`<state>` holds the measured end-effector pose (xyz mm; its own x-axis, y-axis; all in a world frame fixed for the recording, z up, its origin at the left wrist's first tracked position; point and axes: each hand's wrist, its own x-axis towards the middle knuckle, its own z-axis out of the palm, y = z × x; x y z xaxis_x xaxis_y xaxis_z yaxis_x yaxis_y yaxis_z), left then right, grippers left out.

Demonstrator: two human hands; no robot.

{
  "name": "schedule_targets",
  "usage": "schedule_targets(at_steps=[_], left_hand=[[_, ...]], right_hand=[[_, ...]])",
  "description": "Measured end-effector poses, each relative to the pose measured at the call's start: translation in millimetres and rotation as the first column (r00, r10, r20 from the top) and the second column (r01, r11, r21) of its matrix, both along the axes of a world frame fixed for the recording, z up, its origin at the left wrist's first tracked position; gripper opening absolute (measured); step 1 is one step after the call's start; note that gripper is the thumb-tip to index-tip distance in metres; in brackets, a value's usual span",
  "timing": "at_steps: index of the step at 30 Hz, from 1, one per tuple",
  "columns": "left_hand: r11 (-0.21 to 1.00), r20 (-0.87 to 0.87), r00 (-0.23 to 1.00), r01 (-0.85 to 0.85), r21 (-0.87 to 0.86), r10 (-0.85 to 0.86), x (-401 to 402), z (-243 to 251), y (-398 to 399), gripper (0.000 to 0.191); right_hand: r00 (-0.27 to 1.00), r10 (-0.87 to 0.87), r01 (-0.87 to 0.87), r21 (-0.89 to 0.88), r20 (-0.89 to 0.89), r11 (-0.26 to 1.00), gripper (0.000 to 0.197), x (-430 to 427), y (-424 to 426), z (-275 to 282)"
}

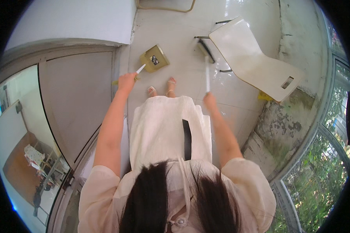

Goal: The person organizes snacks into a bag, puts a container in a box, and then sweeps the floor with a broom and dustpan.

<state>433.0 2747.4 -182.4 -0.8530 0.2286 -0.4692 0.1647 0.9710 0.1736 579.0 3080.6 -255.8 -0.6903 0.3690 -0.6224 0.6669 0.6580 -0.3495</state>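
Observation:
My left hand [126, 82] is closed around the white handle of a dustpan [151, 59]. The dustpan's tan plastic pan, which bears a dark label, is just beyond that hand, above the tiled floor [180, 35] or on it; I cannot tell which. With my right hand [209, 100] I grip the white handle of a broom [207, 72]. Its dark-bristled head is down by the legs of a white chair [245, 52], to the right of the dustpan. My sandalled feet stand between the two tools.
The chair takes up the upper right, with a yellow item [264, 96] partly under it. A stained ledge [280, 125] and windows line the right side. On the left are a framed panel [78, 87] and a glass pane. A tan metal frame [166, 10] shows at the top.

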Motion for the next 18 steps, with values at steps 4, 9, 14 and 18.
schedule_targets(at_steps=[4, 9, 14, 18], left_hand=[[0.999, -0.022, 0.999, 0.040, -0.025, -0.040, -18, 9, 7, 0.013], [0.999, 0.025, 1.000, 0.007, -0.050, -0.006, -16, 11, -13, 0.012], [0.979, 0.001, 0.980, -0.201, 0.045, 0.201, 21, 11, -37, 0.016], [0.876, -0.013, 0.876, -0.480, 0.047, 0.481, 35, 19, -29, 0.021]], right_hand=[[0.964, 0.124, -0.078, -0.193, 0.237, 0.978, 0.026, 34, -69, 62], [0.987, -0.070, 0.118, -0.366, 0.142, 0.923, 0.034, 50, -33, 69], [0.992, -0.125, 0.101, -0.418, -0.031, 0.903, 0.034, 30, 6, 84], [0.977, -0.083, 0.159, -0.405, 0.199, 0.900, 0.033, -39, 17, 90]])
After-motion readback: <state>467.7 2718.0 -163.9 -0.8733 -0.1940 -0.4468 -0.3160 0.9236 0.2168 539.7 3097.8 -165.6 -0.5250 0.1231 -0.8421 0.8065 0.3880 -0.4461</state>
